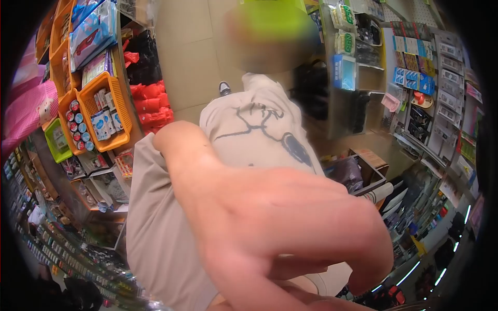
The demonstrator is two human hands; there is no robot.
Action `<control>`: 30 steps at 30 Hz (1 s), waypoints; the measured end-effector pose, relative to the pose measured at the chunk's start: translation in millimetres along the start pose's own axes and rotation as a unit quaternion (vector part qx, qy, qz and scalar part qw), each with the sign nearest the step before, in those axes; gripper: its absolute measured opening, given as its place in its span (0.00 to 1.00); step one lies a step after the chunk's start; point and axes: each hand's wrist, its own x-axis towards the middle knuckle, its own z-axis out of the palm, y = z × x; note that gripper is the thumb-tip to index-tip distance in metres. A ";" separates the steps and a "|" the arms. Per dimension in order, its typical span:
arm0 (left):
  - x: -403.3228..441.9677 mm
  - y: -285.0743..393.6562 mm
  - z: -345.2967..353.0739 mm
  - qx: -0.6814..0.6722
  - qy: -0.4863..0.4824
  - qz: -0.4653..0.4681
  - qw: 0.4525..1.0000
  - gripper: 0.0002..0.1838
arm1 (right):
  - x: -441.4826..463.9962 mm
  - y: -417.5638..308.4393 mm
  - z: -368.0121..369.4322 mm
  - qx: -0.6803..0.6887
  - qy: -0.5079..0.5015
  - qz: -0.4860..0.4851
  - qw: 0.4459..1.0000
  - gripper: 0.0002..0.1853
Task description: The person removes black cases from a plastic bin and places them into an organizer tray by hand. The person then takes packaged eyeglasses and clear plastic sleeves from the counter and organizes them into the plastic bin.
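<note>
My left hand [290, 223] is very large and close to the camera, its arm coming out of a beige sleeve [155, 207] at the left. The back of the hand faces me. Its fingers bend loosely over at the right, and the thumb side runs off the bottom edge, apart from them. I see nothing held in it, though the palm is hidden. Behind the hand lies a beige top [259, 124] with a dark line drawing. Out of sight is my right hand.
Orange baskets [106, 111] of small packaged goods line a shelf at the left, beside red bundles [153, 106]. Hanging packets [412, 78] cover the right-hand racks. Tiled floor [187, 36] and a shoe [224, 88] show above. A blurred yellow-green shape [272, 18] is at the top.
</note>
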 end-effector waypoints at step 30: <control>107.9 -278.9 -508.9 0.344 0.140 -0.691 0.620 0.37 | 209.1 -230.0 -39.3 0.414 0.111 -0.040 0.903 0.13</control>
